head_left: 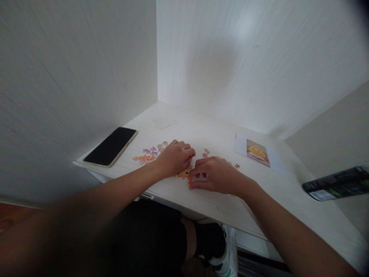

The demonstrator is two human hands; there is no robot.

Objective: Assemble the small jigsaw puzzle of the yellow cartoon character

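Puzzle pieces [182,174], yellow and orange, lie in a small, seemingly joined patch on the white tabletop [187,198], between my two hands. My left hand [178,156] is curled at the far side of the patch; its fingertips are partly hidden, so I can't tell whether they pinch a piece. My right hand [215,174] bends thumb and fingers about the right end, but whether it grips or only steadies, I can't tell either. Pressing from both sides could buckle the patch, I think, and a tab forced while out of line could bend. My left wrist [157,169] sits near the loose orange and purple pieces [146,158]; a careless drag could scatter them. Other small pieces [206,153] lie just beyond my right hand, where my knuckles could knock them. With my fingers covering the joins, I could easily misjudge a fit.
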